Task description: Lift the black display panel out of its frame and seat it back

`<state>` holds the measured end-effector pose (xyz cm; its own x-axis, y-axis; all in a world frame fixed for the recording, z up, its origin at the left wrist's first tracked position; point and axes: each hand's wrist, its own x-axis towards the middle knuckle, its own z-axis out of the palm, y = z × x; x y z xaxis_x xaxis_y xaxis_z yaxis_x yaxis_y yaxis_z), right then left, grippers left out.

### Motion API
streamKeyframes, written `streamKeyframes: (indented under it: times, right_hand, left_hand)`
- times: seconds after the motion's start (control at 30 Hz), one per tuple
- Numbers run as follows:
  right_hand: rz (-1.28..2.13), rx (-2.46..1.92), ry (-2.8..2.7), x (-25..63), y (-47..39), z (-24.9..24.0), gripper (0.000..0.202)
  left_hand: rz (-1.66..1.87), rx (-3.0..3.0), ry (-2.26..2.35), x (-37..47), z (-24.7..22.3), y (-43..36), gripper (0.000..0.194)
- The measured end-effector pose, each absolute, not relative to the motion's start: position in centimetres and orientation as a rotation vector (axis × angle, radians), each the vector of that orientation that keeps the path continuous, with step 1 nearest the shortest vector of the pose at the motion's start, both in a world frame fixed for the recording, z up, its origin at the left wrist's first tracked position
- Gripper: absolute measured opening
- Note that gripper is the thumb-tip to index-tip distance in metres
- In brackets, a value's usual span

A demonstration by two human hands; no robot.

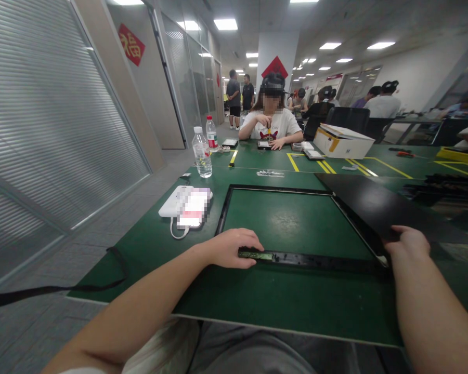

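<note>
Seems, to judge by the hold, to be at the step of steadying a rectangular black frame (312,261) on the green desk (281,301) while handling a thin dark panel (378,205) along its right side. Calls next, most likely, for a firm hold on the frame and a level, unhurried guiding of the panel, with care around the near right corner. Taking the middle of the frame's opening as the clock centre, find the left hand (234,248) at eight o'clock, curled around the near bar close to its left end, right by a greenish strip (261,256) on that bar. Find the right hand (411,243) between three and four, closed on the panel's near edge, just beside the frame's near right corner; cannot tell whether also touching the frame there. Note the frame lying on the desk between both hands, reaching away toward twelve o'clock. See the panel at about three, apparently tilted, with any contact along the right bar hard to make out. Observe also a phone (195,208) between nine and ten and a clear bottle (202,156) at ten, both apart from the frame
</note>
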<state>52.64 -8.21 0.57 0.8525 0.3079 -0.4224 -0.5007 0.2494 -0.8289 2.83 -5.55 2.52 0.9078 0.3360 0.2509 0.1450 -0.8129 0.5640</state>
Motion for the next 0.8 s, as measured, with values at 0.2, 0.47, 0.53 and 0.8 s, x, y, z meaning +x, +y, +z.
streamKeyframes:
  times: [0.2,0.47,0.53,0.8]
  right_hand:
    - [0.545,-1.308,0.312,51.7,-8.2,1.8,0.040]
    - [0.578,-1.330,0.349,51.3,-8.4,2.2,0.042]
    - [0.590,-1.330,0.355,51.3,-8.3,2.2,0.041]
    - [0.643,-1.305,0.334,51.8,-8.2,1.9,0.037]
  left_hand:
    - [0.455,2.531,0.354,2.8,2.5,-5.5,0.031]
    - [0.455,2.530,0.344,2.8,2.3,-5.4,0.031]
    - [0.446,2.527,0.350,2.8,2.4,-5.4,0.031]
    - [0.440,2.532,0.366,2.7,2.6,-5.5,0.030]
